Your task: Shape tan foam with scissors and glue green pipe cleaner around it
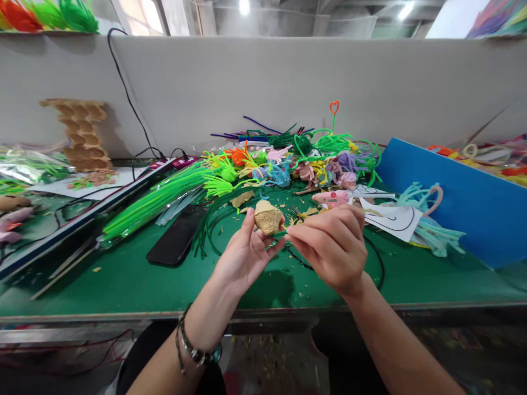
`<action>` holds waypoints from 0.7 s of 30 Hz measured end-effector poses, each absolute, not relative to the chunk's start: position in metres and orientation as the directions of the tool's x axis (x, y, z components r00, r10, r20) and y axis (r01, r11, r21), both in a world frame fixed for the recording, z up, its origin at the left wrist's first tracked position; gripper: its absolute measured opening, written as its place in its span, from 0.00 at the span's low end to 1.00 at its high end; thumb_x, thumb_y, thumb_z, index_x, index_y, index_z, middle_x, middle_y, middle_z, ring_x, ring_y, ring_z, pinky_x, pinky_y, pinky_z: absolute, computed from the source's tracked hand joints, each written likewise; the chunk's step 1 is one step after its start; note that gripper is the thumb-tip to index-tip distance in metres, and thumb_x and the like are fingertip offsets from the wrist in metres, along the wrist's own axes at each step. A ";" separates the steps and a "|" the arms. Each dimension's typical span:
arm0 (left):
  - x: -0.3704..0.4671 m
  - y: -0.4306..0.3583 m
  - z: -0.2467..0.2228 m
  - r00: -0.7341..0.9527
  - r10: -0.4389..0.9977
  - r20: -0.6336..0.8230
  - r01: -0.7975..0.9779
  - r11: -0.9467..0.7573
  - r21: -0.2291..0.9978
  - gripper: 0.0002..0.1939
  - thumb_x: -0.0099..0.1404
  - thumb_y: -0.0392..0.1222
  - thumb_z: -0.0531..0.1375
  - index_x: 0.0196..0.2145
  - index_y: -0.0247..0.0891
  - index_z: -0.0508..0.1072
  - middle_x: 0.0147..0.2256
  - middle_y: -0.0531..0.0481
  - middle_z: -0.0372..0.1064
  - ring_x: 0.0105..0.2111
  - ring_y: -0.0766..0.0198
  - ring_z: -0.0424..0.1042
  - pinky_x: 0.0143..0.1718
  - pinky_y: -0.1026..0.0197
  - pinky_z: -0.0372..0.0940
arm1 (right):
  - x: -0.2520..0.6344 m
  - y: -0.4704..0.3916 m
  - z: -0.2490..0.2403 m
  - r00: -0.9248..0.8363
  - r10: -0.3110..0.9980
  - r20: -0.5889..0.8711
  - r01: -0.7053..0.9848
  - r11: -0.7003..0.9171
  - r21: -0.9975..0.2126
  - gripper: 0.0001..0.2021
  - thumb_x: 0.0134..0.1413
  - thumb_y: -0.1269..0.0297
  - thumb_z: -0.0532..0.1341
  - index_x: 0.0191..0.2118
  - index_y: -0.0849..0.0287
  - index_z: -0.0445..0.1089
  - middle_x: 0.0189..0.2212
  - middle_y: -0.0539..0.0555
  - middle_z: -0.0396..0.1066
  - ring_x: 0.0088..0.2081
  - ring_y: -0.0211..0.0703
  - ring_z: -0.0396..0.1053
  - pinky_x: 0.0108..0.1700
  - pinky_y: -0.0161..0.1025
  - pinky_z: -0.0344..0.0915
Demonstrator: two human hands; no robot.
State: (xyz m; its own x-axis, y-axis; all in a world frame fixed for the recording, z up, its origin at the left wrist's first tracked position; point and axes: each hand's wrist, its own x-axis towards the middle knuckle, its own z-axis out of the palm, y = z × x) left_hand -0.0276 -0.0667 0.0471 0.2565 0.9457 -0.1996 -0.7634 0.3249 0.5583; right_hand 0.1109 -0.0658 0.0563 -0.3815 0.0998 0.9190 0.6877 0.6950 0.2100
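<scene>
A black phone lies on the green table, left of the hands. The left hand holds a tan lump in its fingertips. Just right, the right hand pinches a green stem under the lump. A blue board stands far right.

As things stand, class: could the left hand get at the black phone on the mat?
Probably not freely. The phone lies uncovered just left of the left hand, with bare mat between them, but that hand is pinching a tan lump, which the right hand is also working at.
</scene>
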 end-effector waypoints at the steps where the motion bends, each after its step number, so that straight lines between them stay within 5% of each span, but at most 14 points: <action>1: -0.027 -0.067 0.047 0.257 0.947 -0.193 -0.763 0.322 0.561 0.16 0.64 0.48 0.51 0.31 0.34 0.70 0.27 0.48 0.72 0.27 0.68 0.70 0.32 0.63 0.65 | 0.111 -0.065 0.057 -0.368 0.090 0.925 0.683 0.701 0.204 0.03 0.50 0.70 0.61 0.29 0.56 0.66 0.23 0.46 0.69 0.27 0.35 0.63 0.35 0.38 0.58; 11: -0.030 -0.066 0.041 0.313 0.938 -0.146 -0.713 0.334 0.616 0.12 0.57 0.45 0.60 0.32 0.33 0.72 0.31 0.48 0.73 0.29 0.66 0.70 0.40 0.55 0.66 | 0.120 -0.061 0.061 -0.377 0.210 0.902 0.642 0.761 0.092 0.02 0.51 0.69 0.60 0.32 0.60 0.65 0.21 0.50 0.68 0.25 0.36 0.65 0.28 0.34 0.61; 21: -0.032 -0.065 0.038 0.304 0.953 -0.010 -0.654 0.216 0.725 0.21 0.44 0.48 0.68 0.35 0.35 0.73 0.32 0.51 0.73 0.32 0.65 0.70 0.32 0.64 0.65 | 0.123 -0.072 0.075 -0.326 0.391 0.861 0.651 0.753 -0.096 0.03 0.51 0.71 0.59 0.34 0.58 0.66 0.27 0.48 0.73 0.29 0.35 0.70 0.32 0.32 0.64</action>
